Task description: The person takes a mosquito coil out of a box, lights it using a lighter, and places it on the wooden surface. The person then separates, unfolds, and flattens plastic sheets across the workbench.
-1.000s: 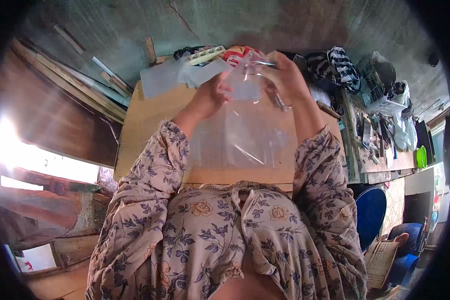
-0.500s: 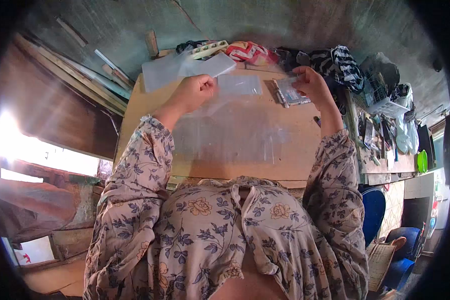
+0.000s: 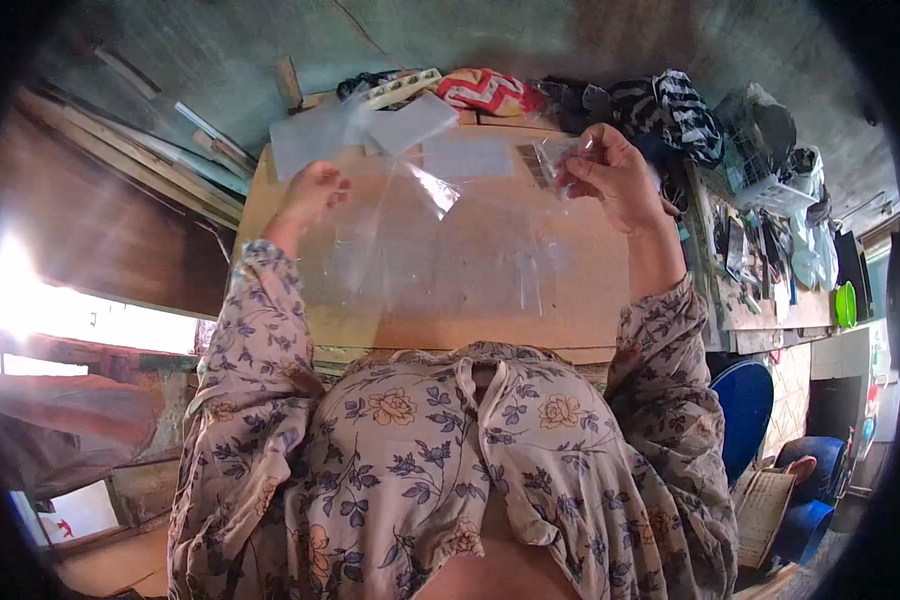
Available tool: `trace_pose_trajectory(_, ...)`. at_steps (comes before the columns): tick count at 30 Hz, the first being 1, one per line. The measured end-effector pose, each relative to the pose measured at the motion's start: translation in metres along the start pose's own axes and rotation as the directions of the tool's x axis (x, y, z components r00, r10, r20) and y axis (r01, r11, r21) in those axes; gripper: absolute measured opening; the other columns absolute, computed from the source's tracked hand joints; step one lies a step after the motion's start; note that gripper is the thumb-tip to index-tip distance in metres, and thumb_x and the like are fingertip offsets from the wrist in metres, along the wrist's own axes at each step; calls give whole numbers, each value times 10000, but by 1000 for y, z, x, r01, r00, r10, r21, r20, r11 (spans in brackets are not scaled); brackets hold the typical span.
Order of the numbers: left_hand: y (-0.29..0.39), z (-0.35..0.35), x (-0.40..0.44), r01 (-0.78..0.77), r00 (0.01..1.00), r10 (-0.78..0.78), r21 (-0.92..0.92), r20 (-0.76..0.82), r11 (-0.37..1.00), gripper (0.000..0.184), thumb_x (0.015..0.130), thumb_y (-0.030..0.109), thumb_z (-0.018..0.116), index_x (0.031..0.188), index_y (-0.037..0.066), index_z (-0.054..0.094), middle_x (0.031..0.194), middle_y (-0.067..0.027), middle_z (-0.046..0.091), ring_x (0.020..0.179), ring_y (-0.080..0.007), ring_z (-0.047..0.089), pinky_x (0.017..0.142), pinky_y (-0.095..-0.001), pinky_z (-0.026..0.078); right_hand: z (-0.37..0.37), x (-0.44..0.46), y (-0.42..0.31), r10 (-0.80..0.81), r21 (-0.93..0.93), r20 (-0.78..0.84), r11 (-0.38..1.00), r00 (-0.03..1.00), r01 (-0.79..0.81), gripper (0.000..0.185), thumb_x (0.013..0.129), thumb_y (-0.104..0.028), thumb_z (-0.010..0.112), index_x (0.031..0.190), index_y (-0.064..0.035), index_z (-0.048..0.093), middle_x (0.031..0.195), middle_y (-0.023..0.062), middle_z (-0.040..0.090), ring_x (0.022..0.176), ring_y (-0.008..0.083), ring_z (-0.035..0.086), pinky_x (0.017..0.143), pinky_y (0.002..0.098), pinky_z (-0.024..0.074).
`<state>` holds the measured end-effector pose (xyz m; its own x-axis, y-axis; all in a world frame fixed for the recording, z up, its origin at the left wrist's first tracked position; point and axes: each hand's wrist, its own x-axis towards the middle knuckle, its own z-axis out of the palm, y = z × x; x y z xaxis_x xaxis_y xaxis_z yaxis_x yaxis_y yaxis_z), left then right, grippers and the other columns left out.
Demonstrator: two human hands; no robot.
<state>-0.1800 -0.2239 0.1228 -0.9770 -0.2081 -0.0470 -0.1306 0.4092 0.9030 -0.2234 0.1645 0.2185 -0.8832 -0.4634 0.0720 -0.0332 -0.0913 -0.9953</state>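
Observation:
My right hand, at the right of the wooden board, pinches a clear plastic sheet by its right end. The sheet hangs toward the middle and catches a bright glare; its outline is hard to follow. Left of it, my left hand is slightly blurred, its fingers loosely curled and apart, with nothing visible in them. More clear plastic lies flat on the board below both hands. A stack of translucent sheets sits at the board's back. Behind the right hand, a small dark-striped item is partly hidden.
The wooden board lies before my body. Along its back are further translucent sheets, a red patterned cloth and striped black-and-white fabric. To the right stand a white basket and a shelf with tools. Timber planks lean at left.
My left hand has moved left and slightly down, and its fingers have loosened. My right hand has shifted slightly down. Clear plastic now shows plainly at the right fingers, with glare mid-board.

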Motion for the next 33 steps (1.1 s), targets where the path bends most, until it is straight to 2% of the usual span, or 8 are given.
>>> trace_pose_trajectory(2, 14, -12, -6, 220, 975, -212, -297, 59, 929, 119, 777, 134, 561, 808, 19, 549, 719, -28, 567, 658, -97, 534, 583, -229, 413, -1, -7, 6, -19, 13, -53, 1000, 998, 20, 170, 758, 2, 553, 803, -79, 410, 734, 47, 571, 629, 149, 593, 478, 224, 443)
trace_pose_trajectory(5, 23, -25, -9, -116, 988, 104, 107, 115, 987, 153, 755, 155, 605, 802, 22, 548, 649, 15, 507, 599, -53, 431, 518, -193, 348, -18, -15, 28, 6, 13, -132, 1000, 991, -5, 179, 749, -6, 561, 831, -77, 419, 723, 40, 564, 615, 144, 588, 481, 224, 444)
trace_pose_trajectory(8, 25, -39, -4, -212, 938, 2, 570, 346, 794, 171, 722, 165, 631, 776, 23, 552, 621, 23, 504, 575, -53, 438, 509, -203, 357, -26, -19, 55, 186, -28, -249, 980, 950, -199, 192, 735, -19, 573, 853, -65, 429, 726, 49, 561, 606, 145, 583, 478, 214, 438)
trace_pose_trajectory(12, -7, -38, 17, -144, 867, -102, 443, 487, 885, 185, 692, 166, 647, 764, 20, 559, 611, 9, 520, 543, -68, 457, 507, -219, 378, -28, -27, 114, 325, 40, -310, 943, 894, -329, 247, 717, -19, 585, 923, -42, 451, 726, 65, 559, 594, 145, 577, 468, 215, 433)
trace_pose_trajectory(14, -29, -25, 24, 42, 906, -176, 331, 385, 943, 176, 693, 149, 633, 775, 11, 561, 628, -18, 548, 532, -88, 500, 509, -239, 405, -33, -23, 147, 363, -89, -364, 903, 858, -420, 336, 710, -6, 580, 1019, -27, 451, 734, 77, 558, 576, 151, 566, 455, 233, 431)
trace_pose_trajectory(24, -87, 40, 20, 63, 993, -98, 422, 61, 904, 309, 699, 177, 615, 945, 11, 529, 692, -67, 586, 594, -162, 570, 588, -288, 456, -57, -24, 218, 270, -404, -484, 775, 832, -486, 485, 644, 22, 565, 1103, -10, 410, 698, 47, 541, 540, 115, 512, 445, 221, 408)
trace_pose_trajectory(30, -92, 34, -8, -36, 993, -12, 395, 119, 918, 588, 646, 180, 655, 1154, 26, 404, 726, -59, 596, 718, -179, 571, 679, -286, 442, -51, -31, 225, 135, -397, -606, 802, 784, -445, 293, 641, -24, 597, 928, -46, 546, 654, 48, 574, 598, 134, 548, 520, 250, 438)
trace_pose_trajectory(33, -95, 24, -15, 11, 969, -108, 401, 221, 916, 494, 653, 149, 646, 1093, 20, 463, 723, -57, 597, 670, -168, 575, 633, -278, 450, -48, -40, 223, 243, -120, -558, 922, 794, -367, 126, 670, 2, 561, 791, -33, 558, 636, 21, 549, 569, 99, 520, 507, 227, 413)
